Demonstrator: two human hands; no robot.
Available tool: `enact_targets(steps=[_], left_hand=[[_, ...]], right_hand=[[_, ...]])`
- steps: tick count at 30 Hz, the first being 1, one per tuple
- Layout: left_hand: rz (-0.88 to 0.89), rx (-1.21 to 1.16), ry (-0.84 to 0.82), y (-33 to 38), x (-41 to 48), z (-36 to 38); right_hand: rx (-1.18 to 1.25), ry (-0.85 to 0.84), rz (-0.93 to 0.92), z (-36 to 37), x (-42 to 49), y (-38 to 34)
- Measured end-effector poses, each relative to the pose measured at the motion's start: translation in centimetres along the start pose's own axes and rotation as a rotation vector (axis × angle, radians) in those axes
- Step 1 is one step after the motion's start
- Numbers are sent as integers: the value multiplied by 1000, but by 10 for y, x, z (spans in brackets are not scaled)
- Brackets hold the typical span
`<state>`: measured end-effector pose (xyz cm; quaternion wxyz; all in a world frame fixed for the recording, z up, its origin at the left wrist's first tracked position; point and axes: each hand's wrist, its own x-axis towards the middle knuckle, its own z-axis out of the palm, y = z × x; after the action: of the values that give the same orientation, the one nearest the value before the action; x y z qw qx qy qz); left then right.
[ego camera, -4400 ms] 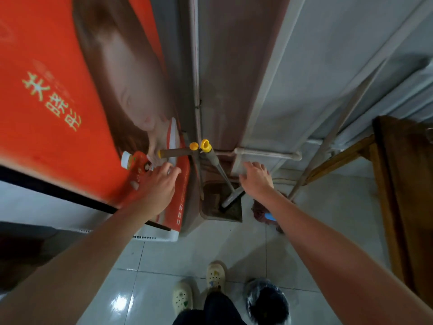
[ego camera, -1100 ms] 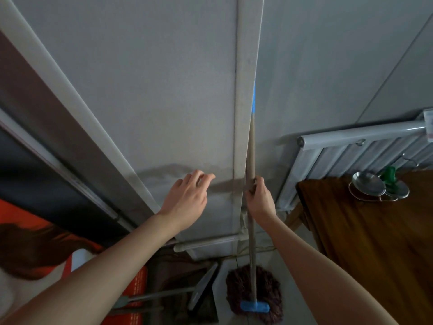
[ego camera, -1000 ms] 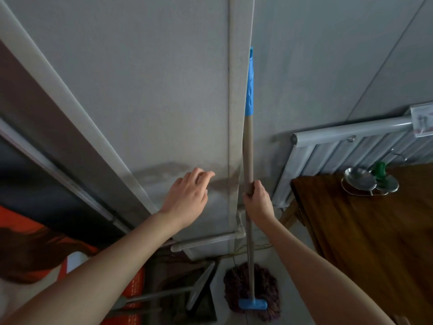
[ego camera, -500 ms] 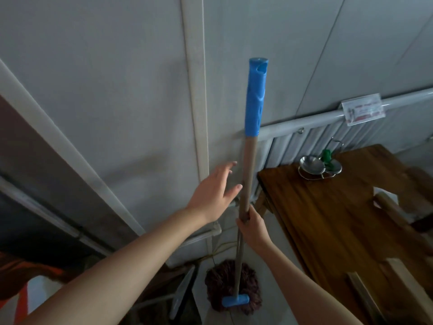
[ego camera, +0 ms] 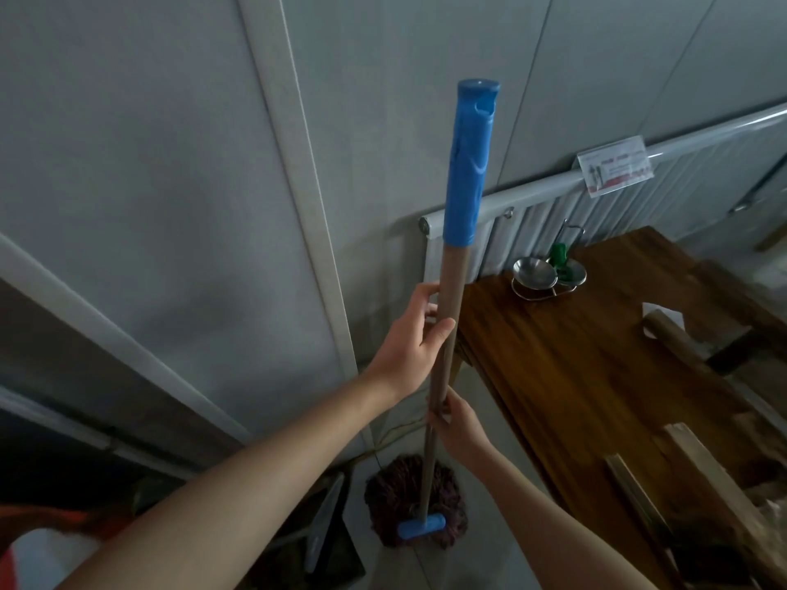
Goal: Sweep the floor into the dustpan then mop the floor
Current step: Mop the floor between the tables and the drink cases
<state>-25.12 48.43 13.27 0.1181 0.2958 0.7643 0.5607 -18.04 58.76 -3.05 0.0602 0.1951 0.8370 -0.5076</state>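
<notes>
A person holds a mop (ego camera: 445, 334) nearly upright in a corner, both bare hands on its wooden pole. The left hand (ego camera: 411, 340) grips the pole below the blue grip (ego camera: 468, 163), its fingers (ego camera: 423, 291) curled behind the wood and the thumb pressed across the front. The right hand (ego camera: 455, 427) sits lower on the same pole, closed around it from the near side, with the fingers mostly hidden behind the wood. The blue grip caps the top of the pole and rises in front of the grey wall (ego camera: 170, 163).

The mop head (ego camera: 392, 500), a dark reddish bundle of strands, rests on the floor (ego camera: 489, 542) at the foot of the wall, with a blue crosspiece (ego camera: 421, 526) where the pole meets it. Just left of the mop head stands a dustpan (ego camera: 326, 521), dim and partly in shadow.

To the right stands a dark wooden desk (ego camera: 596, 376), its far end against a white radiator (ego camera: 532, 206). A small metal dish (ego camera: 534, 272) and a green object (ego camera: 558, 253) sit on the desk's far end. A printed label (ego camera: 615, 166) hangs on the radiator's top rail. A patch of orange (ego camera: 51, 517) shows at the near left edge.
</notes>
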Motion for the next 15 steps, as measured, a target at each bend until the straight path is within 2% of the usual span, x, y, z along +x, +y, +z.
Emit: enact_targets(steps=[3,15], left_hand=[[-13,-44,-6,0,-1,6],[80,38,-6,27,-64,0]], right_hand=[[0,4,-17,-2,-1,4],[-111,5,-28,9,-55,-8]])
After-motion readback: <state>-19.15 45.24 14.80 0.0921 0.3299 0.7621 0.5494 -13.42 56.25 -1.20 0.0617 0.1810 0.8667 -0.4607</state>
